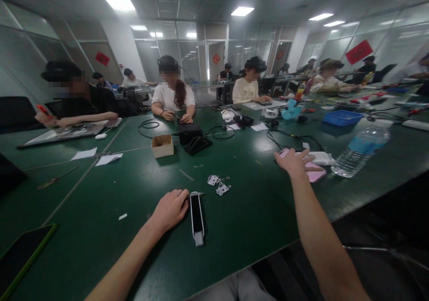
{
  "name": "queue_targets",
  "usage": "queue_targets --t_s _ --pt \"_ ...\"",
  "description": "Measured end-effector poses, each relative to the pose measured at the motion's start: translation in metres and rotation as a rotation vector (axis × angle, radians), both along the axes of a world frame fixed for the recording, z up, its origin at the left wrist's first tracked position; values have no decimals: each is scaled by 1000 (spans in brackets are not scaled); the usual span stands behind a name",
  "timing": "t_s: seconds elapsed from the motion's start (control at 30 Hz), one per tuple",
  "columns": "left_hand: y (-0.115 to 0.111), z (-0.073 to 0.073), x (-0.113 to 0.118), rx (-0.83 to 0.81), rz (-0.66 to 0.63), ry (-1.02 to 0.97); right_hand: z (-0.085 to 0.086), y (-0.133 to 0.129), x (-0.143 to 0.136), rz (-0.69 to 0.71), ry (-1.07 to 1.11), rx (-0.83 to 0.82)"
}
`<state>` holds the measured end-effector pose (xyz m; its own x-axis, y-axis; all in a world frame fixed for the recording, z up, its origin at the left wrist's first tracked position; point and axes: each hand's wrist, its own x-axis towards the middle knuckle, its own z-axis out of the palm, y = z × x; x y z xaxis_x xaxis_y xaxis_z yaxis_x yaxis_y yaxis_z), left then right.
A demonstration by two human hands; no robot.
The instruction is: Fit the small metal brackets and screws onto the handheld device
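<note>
Spread over a pink phone (316, 174), my right hand (295, 162) has its fingers stretched apart across the phone's top. My left hand (170, 209) rests on the table with its fingers curled together. Just right of those fingers lies a slim black device with a white frame (197, 216) and a silver end toward me. A thin metal rod (201, 194) pokes out past the device's far end; whether my left fingers hold it is hidden. Beyond the device lie small metal plates (221, 189) with several tiny rings and screws.
A water bottle (360, 151) leans right of the phone, near a white object (320, 158). Farther off are a small cardboard box (162, 146), a black box (189, 133), cables and a blue tray (342, 118). A green-edged mat (40, 243) lies left. Co-workers sit opposite.
</note>
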<state>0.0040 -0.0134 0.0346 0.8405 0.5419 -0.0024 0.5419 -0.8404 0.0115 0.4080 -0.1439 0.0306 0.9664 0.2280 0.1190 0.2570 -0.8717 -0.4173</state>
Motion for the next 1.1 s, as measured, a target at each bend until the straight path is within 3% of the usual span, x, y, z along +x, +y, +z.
queue_targets --t_s 0.13,0.23,0.5,0.73,0.83,0.97,1.1 --pt "0 0 0 -11 0 -3 -1 -4 6 -63 93 6" --pt "0 -1 0 -12 -5 -20 0 1 0 -15 91 19" --pt "1 -3 -1 -1 -8 -22 3 34 -35 552 -286 98" --pt "-1 -1 -1 2 -2 -12 -9 55 -76 927 -315 94" --pt "-2 1 0 -6 4 -3 -11 61 -95 1022 -318 48" --pt "-2 0 -1 1 -1 -17 -7 61 -90 943 -269 -72" --pt "0 -2 -3 -10 -5 -36 -1 36 -40 517 -209 -249"
